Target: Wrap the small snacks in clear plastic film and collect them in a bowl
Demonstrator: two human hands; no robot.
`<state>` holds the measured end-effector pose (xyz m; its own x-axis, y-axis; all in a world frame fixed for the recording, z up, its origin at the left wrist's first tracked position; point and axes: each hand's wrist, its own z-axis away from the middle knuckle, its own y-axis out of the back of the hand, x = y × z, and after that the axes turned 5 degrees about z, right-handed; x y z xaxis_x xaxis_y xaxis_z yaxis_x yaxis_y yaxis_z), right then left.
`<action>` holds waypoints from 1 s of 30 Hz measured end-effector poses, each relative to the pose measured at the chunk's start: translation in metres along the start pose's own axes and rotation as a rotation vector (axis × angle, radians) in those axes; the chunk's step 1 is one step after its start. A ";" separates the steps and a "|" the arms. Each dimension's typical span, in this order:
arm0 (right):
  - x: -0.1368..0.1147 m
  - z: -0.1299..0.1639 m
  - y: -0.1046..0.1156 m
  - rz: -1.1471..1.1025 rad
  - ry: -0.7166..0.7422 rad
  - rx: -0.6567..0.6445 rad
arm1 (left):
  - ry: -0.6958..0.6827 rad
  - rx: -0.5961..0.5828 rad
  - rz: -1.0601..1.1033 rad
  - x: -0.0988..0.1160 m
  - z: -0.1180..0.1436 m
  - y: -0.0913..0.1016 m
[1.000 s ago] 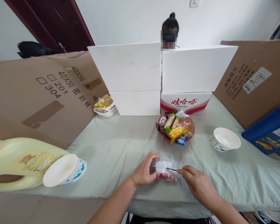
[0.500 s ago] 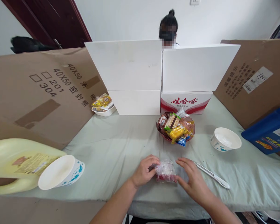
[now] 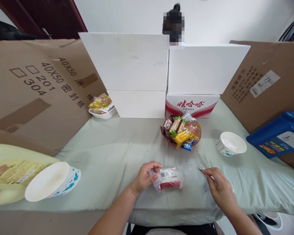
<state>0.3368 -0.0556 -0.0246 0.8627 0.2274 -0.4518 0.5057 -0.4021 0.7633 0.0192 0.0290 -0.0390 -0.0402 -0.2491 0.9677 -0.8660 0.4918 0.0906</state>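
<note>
My left hand [image 3: 144,176] pinches the left end of a small snack packet [image 3: 168,179], clear plastic with a red part, lying on the pale green cloth [image 3: 117,156]. To its right, my right hand [image 3: 220,187] rests on a slim white and silver tool [image 3: 207,173] lying on the cloth; its metal tip sticks out past my fingers. Whether the fingers grip it is unclear. A basket of wrapped snacks [image 3: 181,133] sits just beyond both hands.
A white paper bowl [image 3: 230,143] stands at the right, another [image 3: 51,181] at the near left beside a yellow jug [image 3: 9,173]. A bowl with packets [image 3: 101,106] is back left. White boxes [image 3: 166,71], cardboard sheets [image 3: 39,88] and a blue container [image 3: 279,133] ring the table. A person sits behind the boxes.
My right hand put the tool down, touched the packet, then moved right back onto the tool. The left hand turned the packet over. The view tilted down.
</note>
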 end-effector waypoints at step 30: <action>-0.024 0.009 -0.056 0.177 0.347 -0.446 | 0.111 -0.121 -0.841 0.027 0.001 -0.038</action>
<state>0.2872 -0.0463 -0.0605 0.8483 0.4981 -0.1798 0.2438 -0.0659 0.9676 0.0507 0.0022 -0.0170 0.6459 -0.4911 0.5845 -0.5269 0.2673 0.8068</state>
